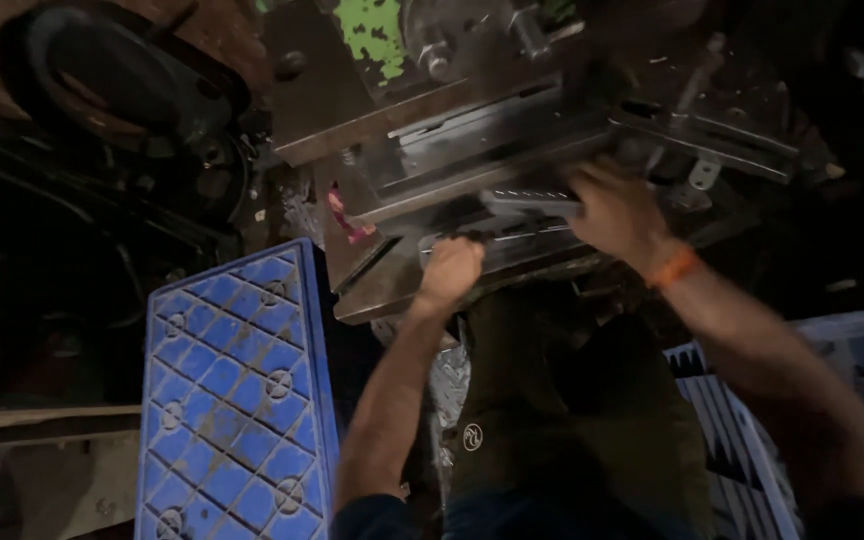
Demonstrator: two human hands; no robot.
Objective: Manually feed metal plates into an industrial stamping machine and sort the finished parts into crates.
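Steel, rigid and probably oily: your right hand (614,208) wraps the flat metal piece (530,201) at its right end, left hand (452,268) fisted on the machine bed (472,150) edge.

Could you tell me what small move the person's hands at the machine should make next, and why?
Probably slide the right hand clear of the dark flat metal piece it presses on the machine bed. The left hand is fisted at the bed's front edge, and the right hand looks blurred, so the piece seems unsettled.
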